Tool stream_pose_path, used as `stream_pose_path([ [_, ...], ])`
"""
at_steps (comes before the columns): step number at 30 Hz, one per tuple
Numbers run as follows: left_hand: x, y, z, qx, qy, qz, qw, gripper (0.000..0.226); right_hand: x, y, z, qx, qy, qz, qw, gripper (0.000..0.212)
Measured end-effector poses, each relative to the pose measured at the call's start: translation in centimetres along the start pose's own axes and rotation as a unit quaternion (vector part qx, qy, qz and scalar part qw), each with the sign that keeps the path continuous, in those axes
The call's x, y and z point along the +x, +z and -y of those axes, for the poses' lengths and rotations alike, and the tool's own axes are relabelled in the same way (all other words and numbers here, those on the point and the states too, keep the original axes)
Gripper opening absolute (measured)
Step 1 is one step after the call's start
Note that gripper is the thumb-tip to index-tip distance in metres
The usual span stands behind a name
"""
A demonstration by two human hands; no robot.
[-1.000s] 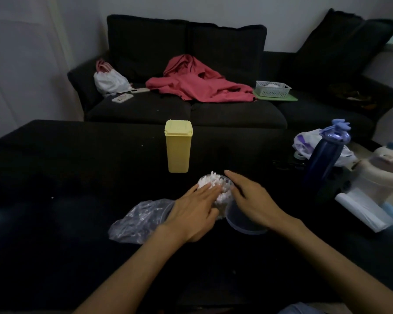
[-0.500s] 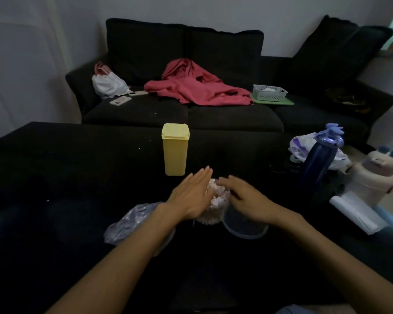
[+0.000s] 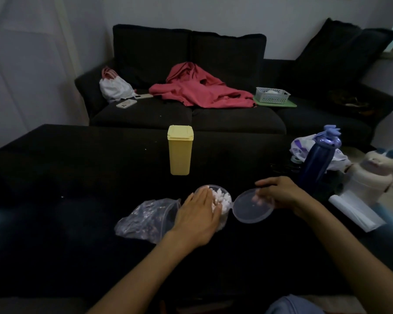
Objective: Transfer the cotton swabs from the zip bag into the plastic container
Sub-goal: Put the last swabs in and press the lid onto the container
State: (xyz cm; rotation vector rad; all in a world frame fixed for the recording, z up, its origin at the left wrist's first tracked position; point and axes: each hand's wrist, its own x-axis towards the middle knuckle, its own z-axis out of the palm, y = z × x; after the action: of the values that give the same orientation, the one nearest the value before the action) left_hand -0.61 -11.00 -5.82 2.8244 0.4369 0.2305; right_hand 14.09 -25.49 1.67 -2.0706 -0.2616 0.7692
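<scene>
— Two hands over the dark table (image 3: 77, 177), which does what?
— Left hand (image 3: 197, 218) lies flat with straight fingers pressed on the heap of cotton swabs (image 3: 221, 199), holding nothing. Right hand (image 3: 279, 193) has its fingers curled round the far edge of the clear round lid (image 3: 250, 208), tilted up just beside the swabs.
— Where do the swabs sit?
— Piled white in the clear plastic container (image 3: 225, 219), spilling above its rim; the left palm hides the near part.
— And the zip bag (image 3: 148, 219)?
— Crumpled on the table to the left, touching the left hand's wrist side. Whether swabs remain inside, I cannot tell.
— Anything else close?
— Yellow box (image 3: 180, 150) with its cap on stands upright behind the container, apart from it. Dark blue bottle (image 3: 315, 159) stands to the right, behind the right hand
</scene>
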Motion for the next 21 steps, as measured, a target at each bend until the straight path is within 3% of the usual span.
stream_pose_path([
  [7,-0.1,-0.2,1.3,0.064,0.071,0.006,0.995,0.053,0.8,0.9,2.8,-0.028,0.003,-0.013,1.000,0.020],
  [12,0.1,0.0,1.5,0.075,0.073,0.028,0.994,0.052,0.9,1.4,4.0,-0.037,0.027,0.027,0.999,0.037],
  [15,0.0,-0.3,2.2,-0.061,0.070,0.050,0.994,0.050,1.0,2.5,3.6,-0.023,0.014,0.048,0.998,0.054],
  [17,-0.5,-0.8,2.5,-0.224,0.026,-0.005,0.974,0.051,1.0,3.5,3.1,-0.012,-0.025,0.049,0.998,0.064],
  [21,0.7,-1.2,2.6,-0.507,-0.164,-0.080,0.842,0.050,0.9,5.9,1.8,0.007,-0.132,0.016,0.991,0.060],
])
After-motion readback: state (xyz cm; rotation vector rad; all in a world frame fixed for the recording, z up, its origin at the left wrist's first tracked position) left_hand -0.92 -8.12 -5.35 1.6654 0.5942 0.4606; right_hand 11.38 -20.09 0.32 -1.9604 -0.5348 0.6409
